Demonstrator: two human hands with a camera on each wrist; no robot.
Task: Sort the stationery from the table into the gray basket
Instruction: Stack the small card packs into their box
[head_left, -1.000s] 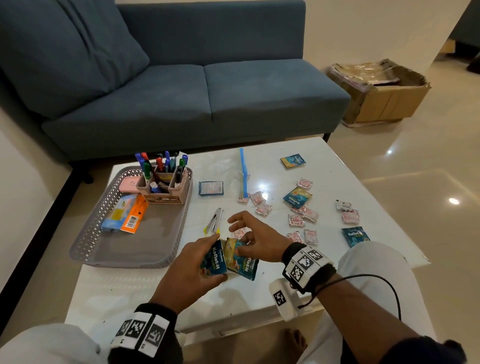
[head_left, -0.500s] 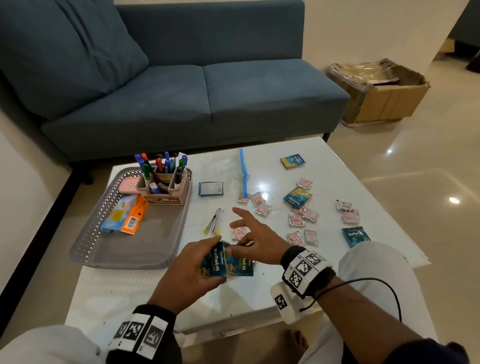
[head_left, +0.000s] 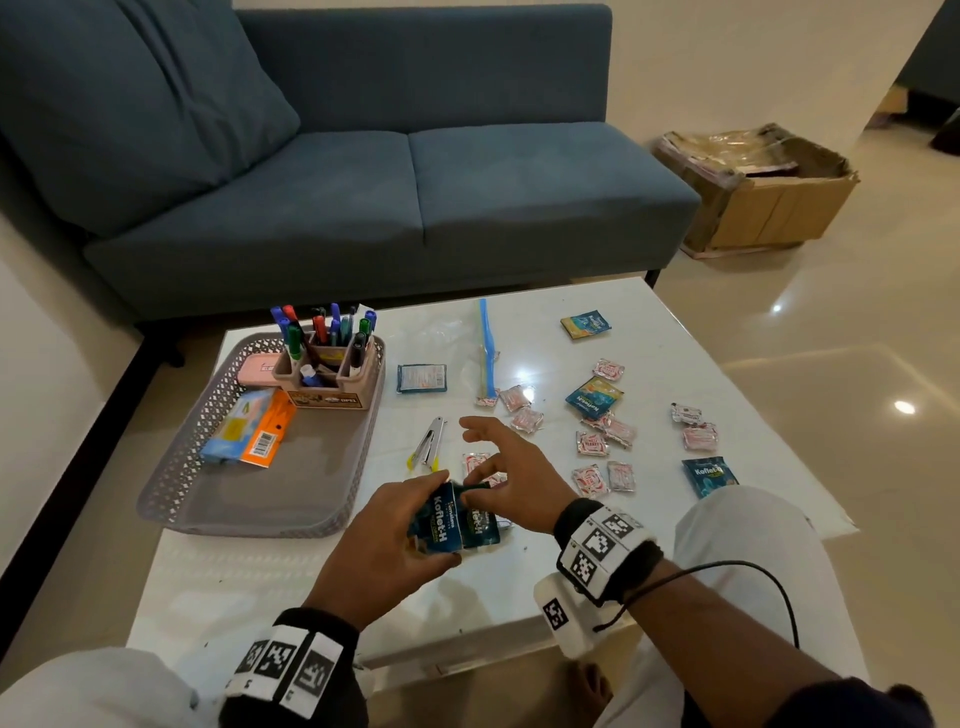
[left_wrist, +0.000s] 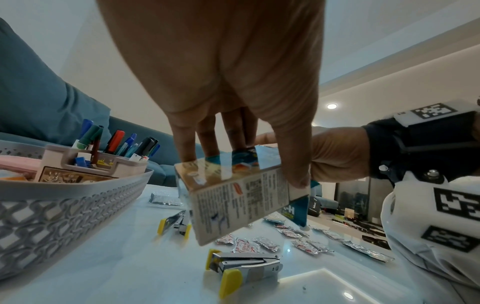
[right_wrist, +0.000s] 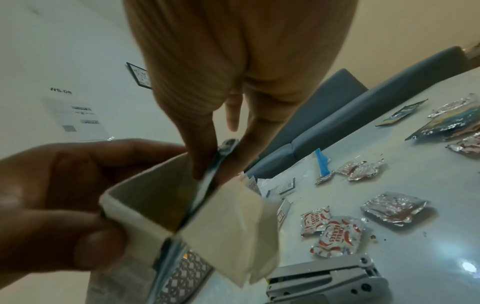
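Observation:
My left hand (head_left: 426, 512) grips a small teal Koflet-H box (head_left: 441, 532) just above the table's near edge, its end flaps open (right_wrist: 233, 226). My right hand (head_left: 483, 488) pinches a thin foil sachet (right_wrist: 207, 185) between thumb and finger, and the sachet stands partly inside the box's open mouth (right_wrist: 145, 197). The other right fingers are spread. The gray basket (head_left: 171, 467) sits to the left with a pen holder (head_left: 327, 374), a pink eraser case (head_left: 257, 368) and an orange-and-blue pack (head_left: 249, 434) inside. A stapler (head_left: 428, 444) lies on the table between basket and hands.
Chilli-flake sachets (head_left: 605, 434) and teal Koflet sachets (head_left: 709, 475) are scattered over the white table's right half (head_left: 675, 364). A blue-zip clear bag (head_left: 488, 353) and a flat blue packet (head_left: 422, 378) lie near the far edge. A blue sofa stands behind.
My right hand brought the sachet from beside the box into the box's open end. Both hands stayed near the table's front edge.

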